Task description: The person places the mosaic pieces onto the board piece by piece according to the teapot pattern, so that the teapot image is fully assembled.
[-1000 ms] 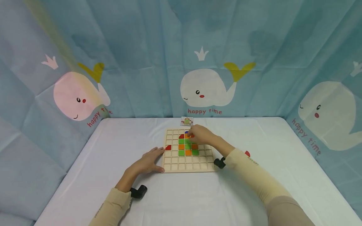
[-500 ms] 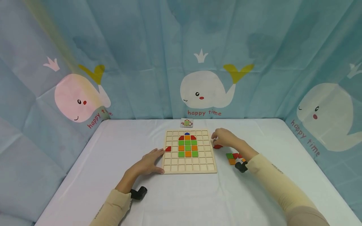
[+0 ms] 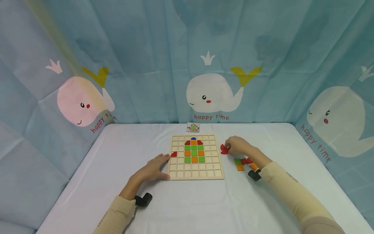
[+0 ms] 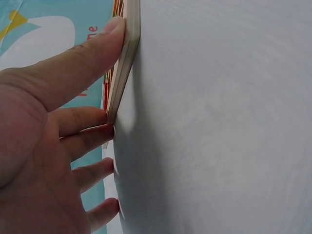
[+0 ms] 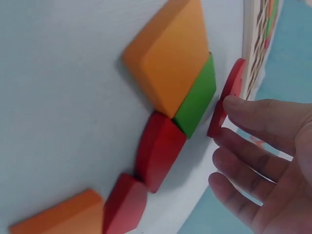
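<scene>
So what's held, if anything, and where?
Right hand pinches a flat red piece, seemingly by opposite edges. Left hand holds nothing, only touching the square wooden grid board.

In the head view, soft, even light falls on the board (image 3: 210, 166), a pale warm streak crosses the curtain (image 3: 146, 48) far to its left, and faint shade lies under the right sleeve (image 3: 292, 188) to its right. The whale print (image 3: 337, 122) far right of the board looks stretched. The left wrist view is greyer, a soft shadow running along the board; the right is hazy, the orange tile (image 5: 170, 58) shaded faintly away from the board.
</scene>
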A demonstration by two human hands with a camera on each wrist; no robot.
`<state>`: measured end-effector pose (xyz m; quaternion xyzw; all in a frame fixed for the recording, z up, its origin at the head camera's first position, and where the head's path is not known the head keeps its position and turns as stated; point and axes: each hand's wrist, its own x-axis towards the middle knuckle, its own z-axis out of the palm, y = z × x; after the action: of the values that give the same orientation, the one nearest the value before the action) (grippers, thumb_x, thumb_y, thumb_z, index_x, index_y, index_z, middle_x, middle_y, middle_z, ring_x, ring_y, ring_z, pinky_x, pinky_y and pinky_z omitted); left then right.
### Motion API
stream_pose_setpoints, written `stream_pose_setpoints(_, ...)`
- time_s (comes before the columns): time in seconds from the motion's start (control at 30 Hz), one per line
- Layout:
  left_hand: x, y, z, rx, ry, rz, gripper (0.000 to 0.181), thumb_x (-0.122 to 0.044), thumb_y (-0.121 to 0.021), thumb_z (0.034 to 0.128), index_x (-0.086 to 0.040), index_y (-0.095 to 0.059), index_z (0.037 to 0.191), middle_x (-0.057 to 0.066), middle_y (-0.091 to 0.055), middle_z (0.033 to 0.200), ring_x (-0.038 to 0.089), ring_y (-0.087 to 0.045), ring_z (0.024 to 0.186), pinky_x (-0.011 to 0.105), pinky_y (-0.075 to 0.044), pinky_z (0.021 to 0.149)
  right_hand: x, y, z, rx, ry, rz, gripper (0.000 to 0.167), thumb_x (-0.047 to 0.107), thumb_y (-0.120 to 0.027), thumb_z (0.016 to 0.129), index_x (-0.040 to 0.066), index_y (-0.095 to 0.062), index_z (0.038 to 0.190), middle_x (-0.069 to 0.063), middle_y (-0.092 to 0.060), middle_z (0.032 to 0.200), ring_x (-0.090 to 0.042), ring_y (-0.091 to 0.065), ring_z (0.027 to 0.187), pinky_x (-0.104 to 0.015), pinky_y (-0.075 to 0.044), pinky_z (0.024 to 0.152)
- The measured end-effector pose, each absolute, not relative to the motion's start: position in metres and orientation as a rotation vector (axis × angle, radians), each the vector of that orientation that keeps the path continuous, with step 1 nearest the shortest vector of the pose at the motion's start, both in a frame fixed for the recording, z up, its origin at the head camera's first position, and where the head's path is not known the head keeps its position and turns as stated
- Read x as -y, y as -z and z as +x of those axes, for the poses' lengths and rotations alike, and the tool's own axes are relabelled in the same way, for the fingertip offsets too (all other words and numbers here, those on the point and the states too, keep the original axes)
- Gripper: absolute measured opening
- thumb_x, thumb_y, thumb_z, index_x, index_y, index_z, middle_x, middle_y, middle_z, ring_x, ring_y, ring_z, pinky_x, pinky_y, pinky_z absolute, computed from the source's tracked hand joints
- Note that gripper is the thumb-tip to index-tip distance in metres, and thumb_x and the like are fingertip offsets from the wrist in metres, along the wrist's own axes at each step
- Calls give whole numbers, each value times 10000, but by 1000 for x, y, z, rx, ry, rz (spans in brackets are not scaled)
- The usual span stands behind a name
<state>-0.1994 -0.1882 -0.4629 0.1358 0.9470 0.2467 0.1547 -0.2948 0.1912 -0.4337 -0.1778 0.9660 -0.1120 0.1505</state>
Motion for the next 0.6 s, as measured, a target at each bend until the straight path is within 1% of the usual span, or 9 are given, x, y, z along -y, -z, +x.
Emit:
stream_pose_setpoints(0.23, 189, 465, -201, -2715, -705, 387, 927, -286, -839, 734, -72, -366, 1502, 109, -334, 1585, 366, -188, 1500, 631, -201, 1167, -195, 433, -293, -2759, 333, -435, 199, 101, -724, 848, 91, -724, 1047, -62, -687, 960, -210, -587, 876, -412, -552, 898)
stream_pose_setpoints(0.43, 189, 464, -200, -2715, -711, 386, 921, -279, -838, 737, -70, -369, 1501, 111, -333, 1584, 367, -186, 1500, 632, -198, 1168, -193, 434, -292, -2759, 344, -445, 224, 137, -729, 851, 85, -720, 1069, -63, -684, 964, -206, -583, 861, -400, -558, 870)
stream_pose_setpoints(0.6, 189, 464, -199, -2707, -717, 379, 919, -295, -837, 738, -75, -373, 1499, 102, -327, 1588, 362, -176, 1504, 632, -187, 1171, -192, 437, -290, -2758, 345, -451, 223, 139, -723, 857, 74, -723, 1071, -68, -685, 957, -205, -579, 843, -408, -555, 873)
